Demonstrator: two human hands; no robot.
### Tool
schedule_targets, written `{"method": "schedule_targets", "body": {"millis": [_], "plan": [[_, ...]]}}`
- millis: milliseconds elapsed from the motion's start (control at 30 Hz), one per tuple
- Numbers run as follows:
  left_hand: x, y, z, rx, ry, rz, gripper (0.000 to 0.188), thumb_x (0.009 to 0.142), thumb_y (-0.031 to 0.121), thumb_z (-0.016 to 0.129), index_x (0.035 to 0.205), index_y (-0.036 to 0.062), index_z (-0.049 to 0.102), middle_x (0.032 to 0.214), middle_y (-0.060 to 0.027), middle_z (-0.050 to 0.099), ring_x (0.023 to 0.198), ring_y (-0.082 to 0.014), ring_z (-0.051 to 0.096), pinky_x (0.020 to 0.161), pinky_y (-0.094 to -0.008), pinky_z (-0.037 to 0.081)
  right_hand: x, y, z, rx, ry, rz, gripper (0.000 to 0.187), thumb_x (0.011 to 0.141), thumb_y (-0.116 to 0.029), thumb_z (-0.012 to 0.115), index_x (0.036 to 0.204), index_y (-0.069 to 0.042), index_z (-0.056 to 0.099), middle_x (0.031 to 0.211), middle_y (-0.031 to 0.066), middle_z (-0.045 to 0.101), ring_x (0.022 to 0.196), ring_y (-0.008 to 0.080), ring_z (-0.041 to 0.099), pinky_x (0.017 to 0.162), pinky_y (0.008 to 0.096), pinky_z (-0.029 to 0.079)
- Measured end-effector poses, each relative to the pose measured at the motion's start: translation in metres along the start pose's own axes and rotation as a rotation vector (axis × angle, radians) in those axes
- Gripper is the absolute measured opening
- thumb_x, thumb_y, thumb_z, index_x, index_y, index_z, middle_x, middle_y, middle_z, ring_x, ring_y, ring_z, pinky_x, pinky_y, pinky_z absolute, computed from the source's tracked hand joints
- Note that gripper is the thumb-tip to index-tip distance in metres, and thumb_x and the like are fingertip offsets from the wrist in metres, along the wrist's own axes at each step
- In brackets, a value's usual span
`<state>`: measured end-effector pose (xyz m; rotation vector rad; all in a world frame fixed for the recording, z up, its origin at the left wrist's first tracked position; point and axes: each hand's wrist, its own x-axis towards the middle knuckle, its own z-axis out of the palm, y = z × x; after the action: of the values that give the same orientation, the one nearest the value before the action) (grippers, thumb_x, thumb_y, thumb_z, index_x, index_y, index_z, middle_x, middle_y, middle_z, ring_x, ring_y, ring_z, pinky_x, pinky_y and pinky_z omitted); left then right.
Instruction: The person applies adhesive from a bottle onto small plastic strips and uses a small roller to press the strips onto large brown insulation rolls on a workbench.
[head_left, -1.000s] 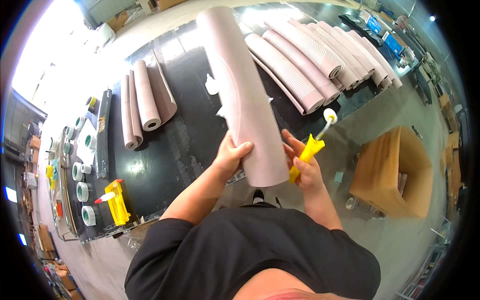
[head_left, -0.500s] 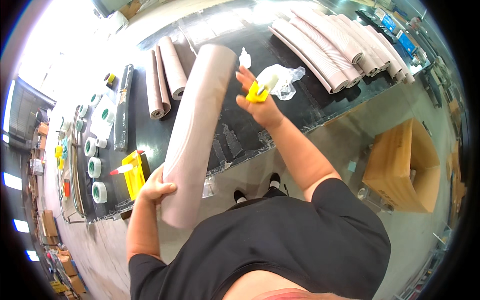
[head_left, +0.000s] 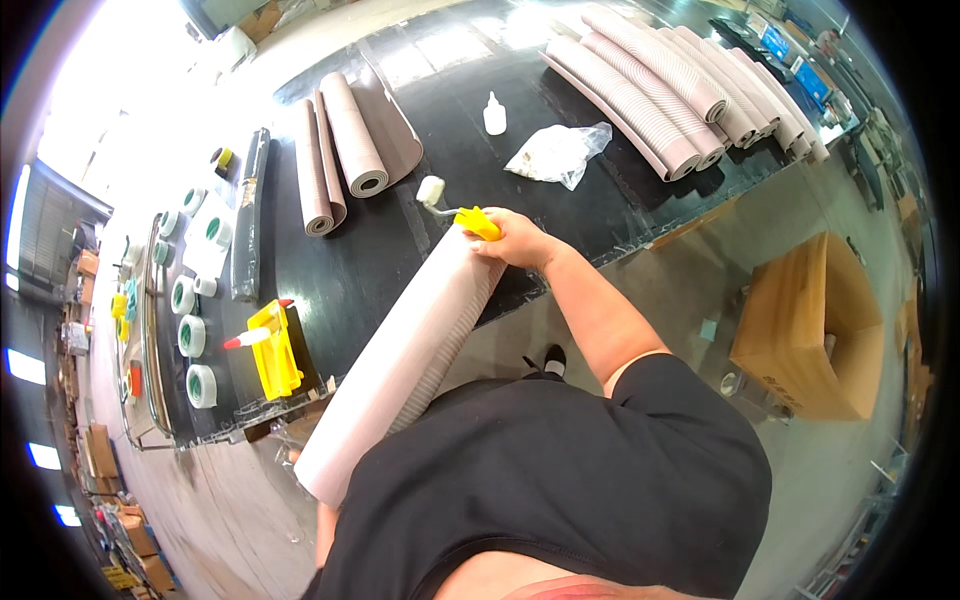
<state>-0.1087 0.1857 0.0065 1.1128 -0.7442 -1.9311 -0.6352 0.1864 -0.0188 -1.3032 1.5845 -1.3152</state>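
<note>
A pinkish-beige rolled mat [head_left: 400, 360] lies slanted across my front, its far end over the table edge. Most of my left hand [head_left: 294, 456] is hidden behind the near end, with only a fingertip showing as it supports the mat. My right hand [head_left: 515, 240] is closed on the yellow handle of a small paint roller [head_left: 478, 223], and rests against the mat's far end. The roller's white head points up and left over the table. Beyond it stand a white squeeze bottle [head_left: 495, 115] and a clear plastic bag [head_left: 562, 155].
The black table [head_left: 465, 60] carries stacked rolled mats [head_left: 640, 110] at right and more rolls [head_left: 352, 135] at left. Tape rolls [head_left: 190, 335], a yellow tray [head_left: 275, 350] and a dark bar [head_left: 250, 215] lie leftward. A cardboard box [head_left: 800, 340] stands on the floor at right.
The mat has swung from steeply raised to a lower slant nearer my body. My right hand came down and left onto its far end; my left hand slipped behind its near end.
</note>
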Motion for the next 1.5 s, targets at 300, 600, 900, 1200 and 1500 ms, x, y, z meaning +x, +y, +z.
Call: {"method": "schedule_targets", "body": {"millis": [300,600,900,1200,1500], "plan": [[0.016,0.041,0.074,-0.349,0.012,0.688,0.102,0.087,0.084,0.029,0.152,0.0057,0.029,0.153,-0.0158,0.034,0.141,-0.0337,0.031,0.116,-0.0556,0.025,-0.031,-0.02,0.008,0.438,0.084,0.42,0.04,0.091,-0.015,0.069,0.128,-0.001,0.061,0.117,0.0099,0.067,0.109,0.0161,0.062,0.095,0.0329,0.049],[0.243,0.137,0.144,0.115,-0.14,0.61,0.052,0.091,0.034,0.056,0.131,0.0006,0.049,0.118,-0.0136,0.058,0.103,-0.0234,0.062,0.089,-0.0402,0.054,-0.11,-0.045,0.054,0.199,-0.088,0.467,0.056,0.088,-0.034,0.074,0.132,-0.004,0.057,0.121,0.0128,0.065,0.111,0.0209,0.06,0.095,0.0335,0.048],[0.327,0.03,0.147,0.015,0.225,0.328,0.085,0.075,0.033,0.074,0.144,0.0063,0.033,0.125,-0.0144,0.053,0.106,-0.0291,0.058,0.086,-0.0464,0.053,-0.122,-0.024,0.006,-0.011,-0.066,0.634,0.054,0.087,-0.036,0.072,0.128,-0.003,0.06,0.115,0.0166,0.068,0.105,0.0265,0.066,0.092,0.0356,0.05],[0.295,0.046,0.11,0.258,0.503,0.295,0.093,0.078,0.037,0.077,0.147,-0.003,0.029,0.14,-0.0209,0.047,0.121,-0.0329,0.054,0.1,-0.045,0.047,-0.086,-0.02,0.01,-0.134,-0.141,0.536,0.051,0.089,-0.038,0.068,0.122,0.0,0.062,0.108,0.0201,0.07,0.1,0.0288,0.068,0.087,0.037,0.051],[0.348,0.092,0.138,1.215,0.678,0.875,0.07,0.08,0.041,0.073,0.129,-0.0056,0.054,0.124,-0.0252,0.062,0.117,-0.04,0.057,0.103,-0.0456,0.043,-0.086,0.016,-0.015,-0.163,0.045,0.569,0.044,0.087,-0.036,0.071,0.115,-0.002,0.066,0.102,0.0188,0.072,0.097,0.029,0.069,0.085,0.0365,0.052]]}}
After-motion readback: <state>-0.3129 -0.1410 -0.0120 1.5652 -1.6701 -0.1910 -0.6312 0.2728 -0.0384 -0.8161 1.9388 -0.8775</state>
